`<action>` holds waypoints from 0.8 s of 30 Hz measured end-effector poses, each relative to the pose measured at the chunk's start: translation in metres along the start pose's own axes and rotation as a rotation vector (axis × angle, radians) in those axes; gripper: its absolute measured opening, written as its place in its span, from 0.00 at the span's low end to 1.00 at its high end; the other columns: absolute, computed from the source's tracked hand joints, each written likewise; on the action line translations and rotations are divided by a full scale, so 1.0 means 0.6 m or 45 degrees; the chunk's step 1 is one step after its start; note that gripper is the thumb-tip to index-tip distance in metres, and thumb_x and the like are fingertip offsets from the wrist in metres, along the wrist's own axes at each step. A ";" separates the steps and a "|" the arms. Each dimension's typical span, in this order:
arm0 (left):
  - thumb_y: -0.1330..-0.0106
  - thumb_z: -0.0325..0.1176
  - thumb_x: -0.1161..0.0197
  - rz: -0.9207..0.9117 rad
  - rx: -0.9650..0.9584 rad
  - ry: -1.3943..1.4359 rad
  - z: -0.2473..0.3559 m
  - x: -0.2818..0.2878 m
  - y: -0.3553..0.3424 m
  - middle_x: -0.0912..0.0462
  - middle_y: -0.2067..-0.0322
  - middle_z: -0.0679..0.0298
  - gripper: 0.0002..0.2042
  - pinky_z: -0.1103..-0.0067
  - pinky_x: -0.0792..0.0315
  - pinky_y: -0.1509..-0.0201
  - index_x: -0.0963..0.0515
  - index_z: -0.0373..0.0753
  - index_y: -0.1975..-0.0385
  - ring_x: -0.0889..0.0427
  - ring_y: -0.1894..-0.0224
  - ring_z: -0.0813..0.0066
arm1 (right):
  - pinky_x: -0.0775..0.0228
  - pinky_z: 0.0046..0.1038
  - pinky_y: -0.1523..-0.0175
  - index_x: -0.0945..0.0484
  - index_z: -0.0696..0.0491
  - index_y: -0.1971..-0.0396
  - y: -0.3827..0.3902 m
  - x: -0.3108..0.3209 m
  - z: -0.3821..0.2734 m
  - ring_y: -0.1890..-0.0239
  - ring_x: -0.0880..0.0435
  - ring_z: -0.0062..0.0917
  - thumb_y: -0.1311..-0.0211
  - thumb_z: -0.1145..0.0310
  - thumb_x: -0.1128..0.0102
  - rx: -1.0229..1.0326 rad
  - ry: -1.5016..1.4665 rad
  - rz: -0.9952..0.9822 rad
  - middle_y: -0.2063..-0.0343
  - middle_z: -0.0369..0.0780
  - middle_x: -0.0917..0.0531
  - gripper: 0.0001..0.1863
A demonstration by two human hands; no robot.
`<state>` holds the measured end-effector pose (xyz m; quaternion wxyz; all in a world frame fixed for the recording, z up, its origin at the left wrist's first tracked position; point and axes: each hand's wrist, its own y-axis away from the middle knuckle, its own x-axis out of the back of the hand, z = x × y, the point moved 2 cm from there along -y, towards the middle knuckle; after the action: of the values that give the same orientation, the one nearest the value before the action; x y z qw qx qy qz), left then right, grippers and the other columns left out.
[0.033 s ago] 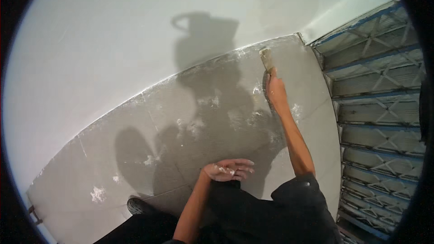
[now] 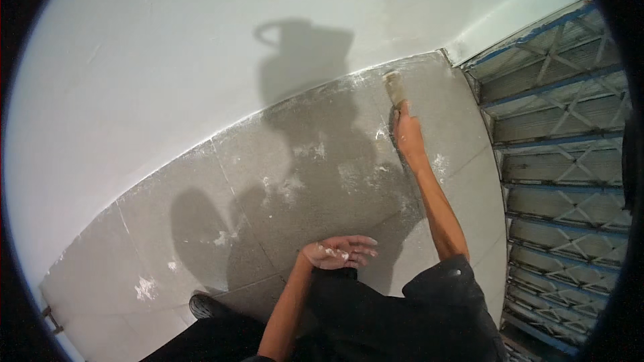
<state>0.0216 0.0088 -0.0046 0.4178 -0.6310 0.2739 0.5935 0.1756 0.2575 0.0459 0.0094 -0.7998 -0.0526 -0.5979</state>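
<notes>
- Head view: at one o'clock, my right hand [image 2: 409, 135] clasps a scraper [image 2: 394, 85].
- Its blade is near the white wall [image 2: 168, 47], over the tiled floor [image 2: 463, 127].
- At six o'clock, my left hand [image 2: 335, 253], white-smeared, fingers loosely extended.

White wall [image 2: 174, 47], grey tiled floor [image 2: 261, 161]

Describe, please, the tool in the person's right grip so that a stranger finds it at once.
Find the folding metal gate with blue bars on the right, then the grey tiled floor to its left. Near the smooth white wall, the right grip holds a flat beige scraper, the only handheld tool in view.
</notes>
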 end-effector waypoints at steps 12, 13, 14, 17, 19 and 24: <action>0.53 0.34 0.41 0.087 0.028 -0.057 -0.004 0.005 0.000 0.40 0.48 0.54 0.36 0.73 0.41 0.48 0.51 0.32 0.43 0.35 0.51 0.68 | 0.34 0.44 0.68 0.42 0.65 0.52 -0.029 -0.018 -0.012 0.73 0.25 0.50 0.41 0.70 0.61 -0.031 -0.046 -0.020 0.78 0.57 0.25 0.19; 0.53 0.34 0.41 0.089 0.028 -0.059 -0.003 0.003 0.001 0.40 0.48 0.54 0.36 0.73 0.41 0.48 0.51 0.32 0.43 0.35 0.51 0.68 | 0.34 0.44 0.68 0.42 0.65 0.51 -0.032 -0.017 -0.015 0.73 0.25 0.50 0.41 0.70 0.61 -0.077 -0.057 0.020 0.78 0.57 0.25 0.19; 0.53 0.35 0.41 0.081 0.023 -0.052 -0.002 0.002 0.000 0.40 0.48 0.54 0.37 0.73 0.41 0.48 0.51 0.32 0.43 0.35 0.51 0.68 | 0.34 0.44 0.68 0.42 0.65 0.51 -0.027 -0.018 -0.017 0.73 0.25 0.50 0.41 0.70 0.61 -0.076 -0.060 0.022 0.78 0.57 0.25 0.19; 0.54 0.35 0.41 0.069 0.025 -0.056 -0.001 0.001 0.002 0.40 0.48 0.55 0.37 0.74 0.41 0.47 0.51 0.32 0.43 0.35 0.51 0.68 | 0.34 0.44 0.68 0.42 0.64 0.52 -0.008 -0.018 -0.025 0.72 0.25 0.50 0.41 0.70 0.60 0.040 -0.013 -0.097 0.78 0.57 0.25 0.19; 0.54 0.36 0.40 0.063 0.032 -0.071 0.001 -0.004 0.002 0.40 0.48 0.55 0.38 0.74 0.41 0.47 0.51 0.32 0.43 0.35 0.51 0.69 | 0.34 0.44 0.69 0.42 0.65 0.52 -0.009 -0.012 -0.028 0.73 0.24 0.49 0.42 0.70 0.60 0.032 -0.045 0.017 0.79 0.56 0.25 0.19; 0.57 0.39 0.39 0.159 0.072 -0.096 0.003 -0.007 0.001 0.38 0.49 0.55 0.39 0.76 0.41 0.48 0.49 0.33 0.43 0.34 0.52 0.70 | 0.34 0.44 0.70 0.41 0.66 0.53 -0.005 -0.003 -0.027 0.75 0.24 0.49 0.41 0.69 0.60 0.025 -0.062 -0.030 0.81 0.57 0.26 0.19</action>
<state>0.0198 0.0094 -0.0007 0.4077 -0.5777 0.3136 0.6338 0.1590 0.2593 0.0488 0.0091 -0.8134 -0.0682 -0.5777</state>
